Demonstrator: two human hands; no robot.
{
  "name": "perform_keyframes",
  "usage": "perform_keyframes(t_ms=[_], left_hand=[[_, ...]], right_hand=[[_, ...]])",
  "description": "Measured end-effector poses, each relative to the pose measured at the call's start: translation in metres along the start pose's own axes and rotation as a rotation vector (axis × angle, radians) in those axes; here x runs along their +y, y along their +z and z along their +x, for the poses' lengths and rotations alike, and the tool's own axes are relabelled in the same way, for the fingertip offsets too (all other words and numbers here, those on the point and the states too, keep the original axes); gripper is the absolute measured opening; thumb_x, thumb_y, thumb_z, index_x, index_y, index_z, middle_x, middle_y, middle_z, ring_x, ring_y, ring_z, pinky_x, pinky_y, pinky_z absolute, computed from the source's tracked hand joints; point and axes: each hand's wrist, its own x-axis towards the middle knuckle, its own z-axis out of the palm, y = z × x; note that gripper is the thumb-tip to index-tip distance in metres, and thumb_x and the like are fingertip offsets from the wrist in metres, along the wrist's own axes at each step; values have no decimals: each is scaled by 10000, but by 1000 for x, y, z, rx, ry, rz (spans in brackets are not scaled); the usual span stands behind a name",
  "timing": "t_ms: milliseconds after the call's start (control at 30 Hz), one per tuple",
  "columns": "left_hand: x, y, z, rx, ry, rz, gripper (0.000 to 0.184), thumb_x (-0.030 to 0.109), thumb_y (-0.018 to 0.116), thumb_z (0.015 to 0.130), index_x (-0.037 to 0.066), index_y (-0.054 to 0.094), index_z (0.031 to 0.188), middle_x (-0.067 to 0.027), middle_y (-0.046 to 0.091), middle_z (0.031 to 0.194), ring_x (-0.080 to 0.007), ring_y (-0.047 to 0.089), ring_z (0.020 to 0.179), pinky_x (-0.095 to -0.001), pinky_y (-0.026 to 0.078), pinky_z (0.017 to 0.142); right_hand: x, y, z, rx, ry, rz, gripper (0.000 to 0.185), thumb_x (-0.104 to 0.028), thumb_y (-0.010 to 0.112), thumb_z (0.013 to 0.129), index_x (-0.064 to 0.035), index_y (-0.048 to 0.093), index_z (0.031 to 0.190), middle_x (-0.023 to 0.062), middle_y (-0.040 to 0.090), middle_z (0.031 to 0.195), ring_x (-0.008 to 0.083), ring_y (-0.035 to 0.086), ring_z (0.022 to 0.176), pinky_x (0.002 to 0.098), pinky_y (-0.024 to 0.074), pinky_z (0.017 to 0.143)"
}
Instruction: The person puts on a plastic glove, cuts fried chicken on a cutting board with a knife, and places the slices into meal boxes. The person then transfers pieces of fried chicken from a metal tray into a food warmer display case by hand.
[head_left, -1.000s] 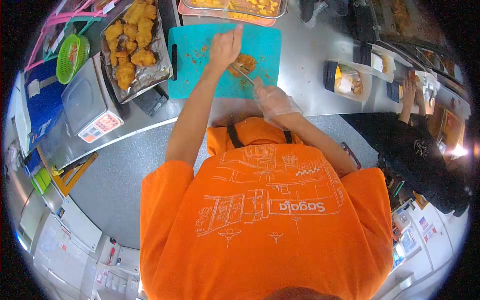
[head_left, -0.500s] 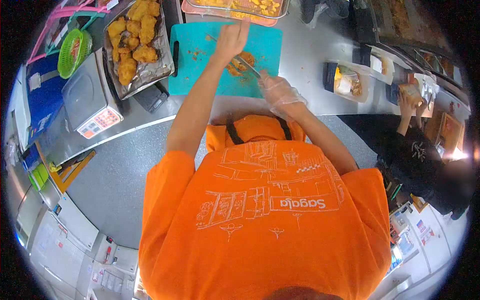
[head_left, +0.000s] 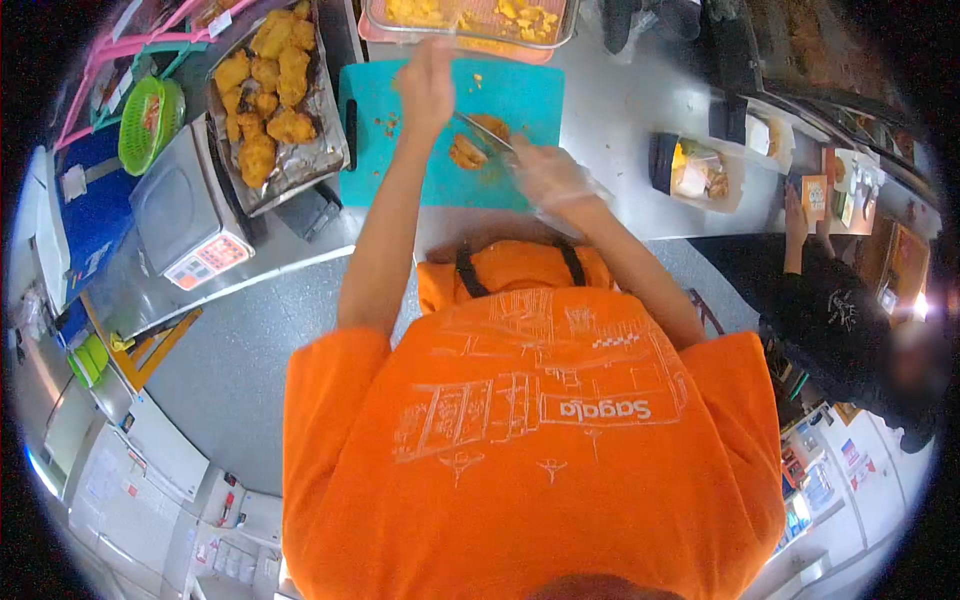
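At upper centre, the right hand is closely gripping a knife between parts of an already divided fried piece on the teal board, the left hand is hovering straight-fingered, seemingly empty, and apparently uncut pieces are lying upper left.

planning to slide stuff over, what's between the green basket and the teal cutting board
Mainly the foil-lined tray of fried pieces, close beside the cutting board, as the head view shows.
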Motion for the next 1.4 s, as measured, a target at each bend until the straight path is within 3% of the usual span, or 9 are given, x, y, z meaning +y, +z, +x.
perform_keyframes(t_ms=[300, 400, 467, 700, 800, 933, 1133, 1333, 1400], left_hand=[[19, -108, -127, 197, -372, -61, 237, 210, 574, 960, 8, 564, 836, 19, 463, 630, -41, 378, 585, -248, 305, 500], [29, -119, -172, 152, -480, -15, 216, 183, 557, 970, 5, 559, 848, 24, 465, 668, -45, 372, 605, -240, 309, 522], [31, -120, -193, 136, -528, -63, 208, 174, 543, 976, 15, 545, 842, 28, 443, 710, -61, 371, 644, -240, 308, 550], [51, -111, -195, 119, -435, -96, 179, 146, 532, 974, -11, 577, 900, -17, 539, 785, -97, 470, 726, -253, 401, 651], [42, -108, -191, 92, -446, -91, 185, 166, 548, 974, -9, 589, 928, -10, 555, 738, -83, 468, 657, -231, 396, 589], [31, -102, -185, 40, -351, -46, 183, 160, 578, 959, -1, 577, 872, 33, 471, 658, -42, 380, 580, -233, 303, 495], [40, -85, -172, -131, -438, -107, 164, 145, 556, 971, 1, 577, 895, 12, 538, 777, -51, 464, 699, -211, 383, 614], [51, -74, -174, -86, -351, -107, 189, 164, 579, 962, 3, 573, 862, 20, 482, 660, -40, 403, 606, -235, 332, 519], [56, -77, -176, -96, -386, -49, 192, 166, 583, 958, 11, 573, 846, 26, 481, 655, -40, 399, 598, -232, 324, 512]], right_hand=[[31, 10, 17, 794, -398, -174, 272, -192, 582, 830, -82, 593, 1079, 163, 603, 959, 347, 615, 865, 463, 525, 742], [-6, 36, 17, 664, -724, -57, 155, -125, 546, 861, -70, 612, 991, 156, 611, 951, 313, 640, 854, 426, 543, 693], [-18, 59, 25, 379, -460, -147, 206, -123, 502, 889, -90, 586, 1074, 184, 595, 968, 372, 633, 887, 461, 533, 710], [8, 75, 34, 709, -560, 120, 260, -159, 634, 826, -50, 647, 1062, 148, 670, 900, 273, 663, 768, 386, 556, 673], [8, 27, -27, 338, -144, 1195, 422, -210, 719, 803, -41, 618, 1177, 93, 689, 960, 174, 650, 755, 319, 550, 669], [31, -24, -89, 261, -54, 1582, 445, -141, 746, 813, -35, 579, 1212, 50, 670, 953, 123, 622, 690, 239, 503, 594], [26, -66, -150, 581, -61, 1626, 401, -121, 708, 848, -14, 583, 1214, 72, 674, 970, 90, 580, 665, 236, 495, 601], [129, -49, -158, 835, 473, 1317, 282, -211, 680, 846, -27, 637, 1055, 17, 616, 811, 112, 569, 641, 239, 476, 561], [201, -13, -137, 1118, 259, 1804, 218, -217, 678, 854, -44, 639, 981, 9, 623, 808, 90, 574, 651, 207, 477, 557]])
